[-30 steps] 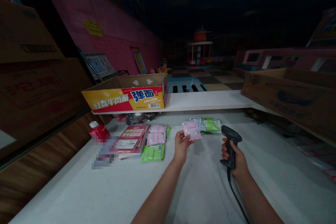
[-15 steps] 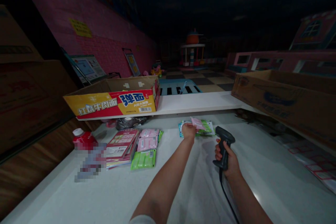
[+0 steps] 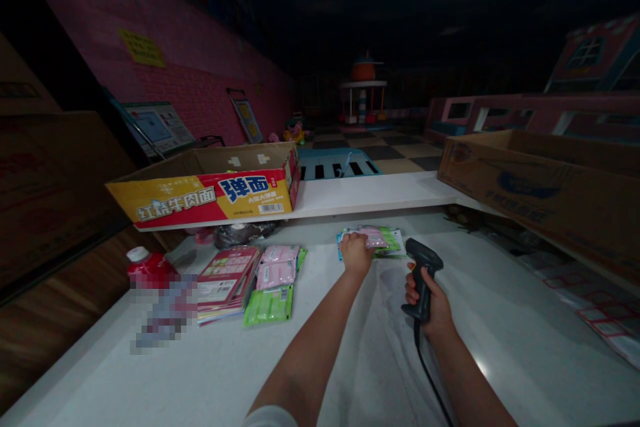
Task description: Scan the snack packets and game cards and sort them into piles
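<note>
The left hand (image 3: pixel 357 255) is over the pink packet (image 3: pixel 377 237) on the far pile (image 3: pixel 396 240) — whether the fingers grip it, I cannot tell — while the right hand (image 3: pixel 436 310) holds the scanner (image 3: pixel 423 283) just to the right. A light, level touch should keep the pile from sliding on the surface (image 3: pixel 210 380), with the scanner held clear.

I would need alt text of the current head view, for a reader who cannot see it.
A person's right hand grips a corded dark handheld scanner while the left hand touches a pink packet on a pile of packets on a pale counter. To the left lie booklets and more packets, pink and green; behind, cardboard boxes stand on a white shelf.
</note>
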`<state>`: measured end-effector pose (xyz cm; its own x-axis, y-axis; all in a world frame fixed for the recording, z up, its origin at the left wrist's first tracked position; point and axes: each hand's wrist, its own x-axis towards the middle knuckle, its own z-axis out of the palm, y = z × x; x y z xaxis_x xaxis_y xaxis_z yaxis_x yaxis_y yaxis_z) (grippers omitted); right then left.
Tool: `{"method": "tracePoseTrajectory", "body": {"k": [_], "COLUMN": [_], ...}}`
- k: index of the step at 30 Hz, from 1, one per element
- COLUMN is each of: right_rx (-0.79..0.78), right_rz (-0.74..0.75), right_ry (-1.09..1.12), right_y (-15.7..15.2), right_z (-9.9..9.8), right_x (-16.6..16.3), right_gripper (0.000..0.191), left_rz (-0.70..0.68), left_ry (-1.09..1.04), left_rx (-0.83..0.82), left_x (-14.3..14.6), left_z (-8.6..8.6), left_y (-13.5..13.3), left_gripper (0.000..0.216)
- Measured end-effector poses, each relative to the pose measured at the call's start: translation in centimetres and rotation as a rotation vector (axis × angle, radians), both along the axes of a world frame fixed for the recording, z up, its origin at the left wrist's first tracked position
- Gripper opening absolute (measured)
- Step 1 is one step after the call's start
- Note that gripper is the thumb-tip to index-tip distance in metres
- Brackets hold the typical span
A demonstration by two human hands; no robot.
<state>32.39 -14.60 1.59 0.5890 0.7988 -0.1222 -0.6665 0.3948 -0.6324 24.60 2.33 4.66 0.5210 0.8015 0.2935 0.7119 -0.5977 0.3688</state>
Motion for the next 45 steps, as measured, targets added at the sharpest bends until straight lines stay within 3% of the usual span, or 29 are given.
{"method": "tracePoseTrajectory", "body": {"k": [4,11,17,22,27,36,40,45], "right_rx": [-0.001,-0.001,-0.018,-0.037,-0.057,-0.058,-0.066,-0.065], "right_rz": [0.002,0.005,0.017,0.094,0.222,0.38,0.389,0.369], "right_ry": [0.006,-0.026,-0.056,-0.046,-0.095,-0.156,-0.15,-0.158], "right_y": [0.0,0.0,-0.1,-0.4,-0.7,-1.6,-1.7,-1.6], "right_z": [-0.1,0.1,0.0,-0.1,-0.3,-1.1,-1.5,-1.6], "right_x": [0.0,0.0,0.1,-0.2,-0.8,-1.4,-1.4,-1.3], "right_gripper": [0.037,0.036,0.038,0.037,0.037,0.038,0.037,0.035], "left_rz": [-0.07,-0.151,-0.199,-0.179,-0.104,0.166,0.16,0.139], "left_ry": [0.05,0.054,-0.035,-0.087,-0.072,0.211,0.349,0.362], "left_rx": [0.016,0.024,0.014,0.019,0.046,0.023,-0.066,-0.119], "left_x": [0.5,0.5,-1.4,-5.2,-11.1,-21.4,-23.3,-23.5], "left_z": [-0.7,-0.7,-0.2,0.4,0.5,1.6,1.7,1.5], "left_y": [-0.2,-0.6,-0.7,-0.3,0.4,2.6,3.8,4.5], "left_gripper": [0.018,0.023,0.027,0.03,0.031,0.039,0.055,0.066]}}
